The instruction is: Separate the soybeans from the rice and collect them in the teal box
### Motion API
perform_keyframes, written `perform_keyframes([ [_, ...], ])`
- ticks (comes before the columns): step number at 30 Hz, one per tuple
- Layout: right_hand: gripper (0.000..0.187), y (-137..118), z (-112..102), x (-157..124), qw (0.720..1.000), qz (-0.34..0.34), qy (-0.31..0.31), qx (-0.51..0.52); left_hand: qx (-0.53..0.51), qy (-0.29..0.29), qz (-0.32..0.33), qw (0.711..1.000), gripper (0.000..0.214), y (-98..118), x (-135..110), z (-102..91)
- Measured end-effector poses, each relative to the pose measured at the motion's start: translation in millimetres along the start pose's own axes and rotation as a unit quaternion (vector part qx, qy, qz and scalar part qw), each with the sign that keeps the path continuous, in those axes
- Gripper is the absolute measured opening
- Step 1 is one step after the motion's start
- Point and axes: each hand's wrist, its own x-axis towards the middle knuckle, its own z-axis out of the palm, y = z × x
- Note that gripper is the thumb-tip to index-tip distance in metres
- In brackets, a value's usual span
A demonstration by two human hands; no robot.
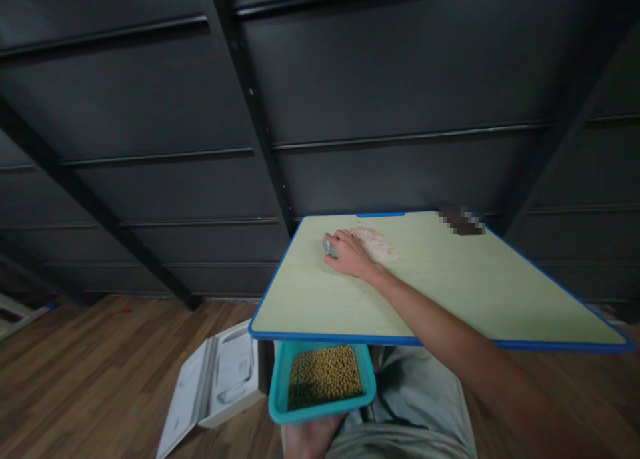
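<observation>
My right hand (pixel 347 252) reaches across the pale green table (pixel 450 292) to its far left part. The fingers are curled over a small grey object (pixel 329 247). A thin scatter of pale grains (pixel 379 243) lies on the tabletop just right of the hand. Below the table's near blue edge, my left hand (pixel 311 440) holds a teal tray (pixel 280 387) from underneath. The tray is filled with yellow-green beans (pixel 325 375). Most of the left hand is hidden by the tray.
An open white box (pixel 215 379) lies on the wooden floor to the left of the tray. A dark, blurred object (pixel 463 220) sits at the table's far right corner. A dark panelled wall (pixel 350 79) with slanted beams stands behind the table.
</observation>
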Motion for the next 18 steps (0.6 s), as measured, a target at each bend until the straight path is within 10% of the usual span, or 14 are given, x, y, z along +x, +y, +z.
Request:
perform_keyframes([
  [18,0.046,-14.7,3.2,49.7,0.984,-0.128,-0.078,-0.101,0.036,-0.055,-0.038,0.997,0.047,-4.8,-0.7,-1.3],
])
